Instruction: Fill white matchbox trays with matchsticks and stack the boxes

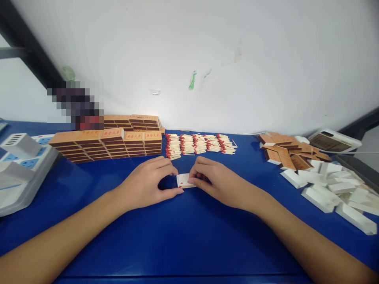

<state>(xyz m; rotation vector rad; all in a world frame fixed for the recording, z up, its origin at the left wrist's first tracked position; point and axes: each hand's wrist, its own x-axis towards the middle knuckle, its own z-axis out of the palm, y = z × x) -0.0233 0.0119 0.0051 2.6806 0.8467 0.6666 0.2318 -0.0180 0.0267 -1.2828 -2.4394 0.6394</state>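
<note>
A small white matchbox tray lies on the blue table between my two hands. Around its left end curve the thumb and fingers of my left hand, holding it in place. Inside the tray a few red match heads show near the left side. My right hand has its thumb and fingers pinched together over the tray's right part, and whatever they grip is hidden by the fingertips. Just beyond the hands, loose matches lie in several bundles, their red heads mostly to the left.
Stacked matchboxes stand at the back left, beside a white power strip. On the right are a heap of orange matchbox sleeves, a pile of white trays and a white device. A white wall closes off the back.
</note>
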